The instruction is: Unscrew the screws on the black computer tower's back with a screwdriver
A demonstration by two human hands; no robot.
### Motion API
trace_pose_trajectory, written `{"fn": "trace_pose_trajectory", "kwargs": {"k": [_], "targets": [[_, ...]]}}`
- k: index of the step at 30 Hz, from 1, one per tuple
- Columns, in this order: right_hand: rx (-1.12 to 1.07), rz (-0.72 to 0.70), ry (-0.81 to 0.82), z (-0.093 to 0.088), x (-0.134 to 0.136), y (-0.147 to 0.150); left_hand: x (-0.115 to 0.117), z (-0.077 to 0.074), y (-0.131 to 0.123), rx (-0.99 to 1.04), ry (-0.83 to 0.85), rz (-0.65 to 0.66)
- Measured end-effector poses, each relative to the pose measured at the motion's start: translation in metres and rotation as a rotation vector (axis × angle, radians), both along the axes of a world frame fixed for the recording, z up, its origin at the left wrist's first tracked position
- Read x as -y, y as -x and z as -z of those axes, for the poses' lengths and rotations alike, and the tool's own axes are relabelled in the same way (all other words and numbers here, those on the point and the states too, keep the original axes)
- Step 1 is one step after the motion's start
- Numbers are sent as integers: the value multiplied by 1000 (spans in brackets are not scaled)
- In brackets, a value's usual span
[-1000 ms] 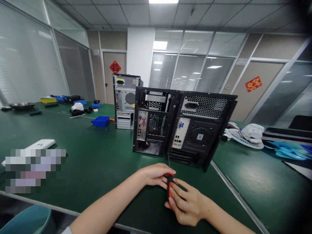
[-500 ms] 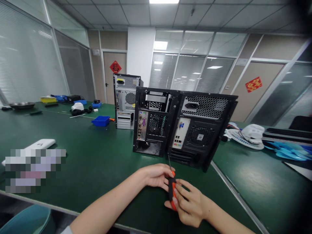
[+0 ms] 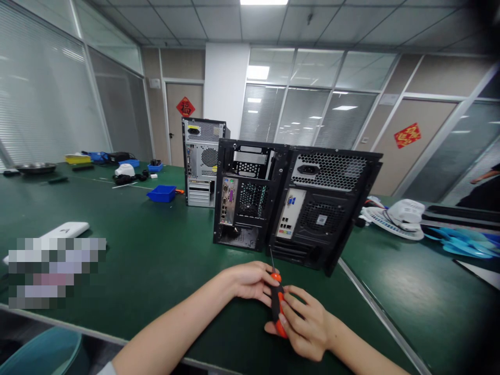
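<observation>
Both my hands are on a screwdriver (image 3: 275, 304) with a black and orange-red handle. Around the handle's back part, the fingers of my right hand (image 3: 304, 323) are closed. My left hand (image 3: 253, 281) grips the front end, its thumb near the red collar. The thin shaft points away from me, its tip at the lower left edge of a black computer case (image 3: 336, 185). Whether the tip touches a screw there cannot be made out. Against that case stands a second black computer case (image 3: 250, 161) with open slots and a silver port plate.
A silver-backed computer case (image 3: 205, 161) stands behind on the green table (image 3: 164, 250). Near it is a blue tray (image 3: 162, 194). To the right lie a white fan part (image 3: 406, 213) and blue fan blades (image 3: 464, 242). A white object (image 3: 72, 229) lies at left.
The screwdriver handle has shifted slightly to the right in my hands. A person's arm and dark clothing have appeared at the right edge. The cases stand as before.
</observation>
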State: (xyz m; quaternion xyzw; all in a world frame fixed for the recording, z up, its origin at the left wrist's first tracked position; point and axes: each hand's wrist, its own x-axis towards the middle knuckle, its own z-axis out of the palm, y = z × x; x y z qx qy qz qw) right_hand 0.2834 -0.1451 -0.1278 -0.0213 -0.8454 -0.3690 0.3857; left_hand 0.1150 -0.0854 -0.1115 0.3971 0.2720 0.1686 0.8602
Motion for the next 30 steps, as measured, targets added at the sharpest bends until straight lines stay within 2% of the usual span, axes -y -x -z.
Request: {"fn": "trace_pose_trajectory", "kwargs": {"k": [8,19,30], "targets": [[58,-29,-20,-5,-2,0,1,-2,0,-73,-33,2],[219,-52,-3,4,-7,-5,2,-5,-1,-142,-83,16],[244,-59,21,-10,-2,0,2,-3,-2,-185,-141,-10]]}}
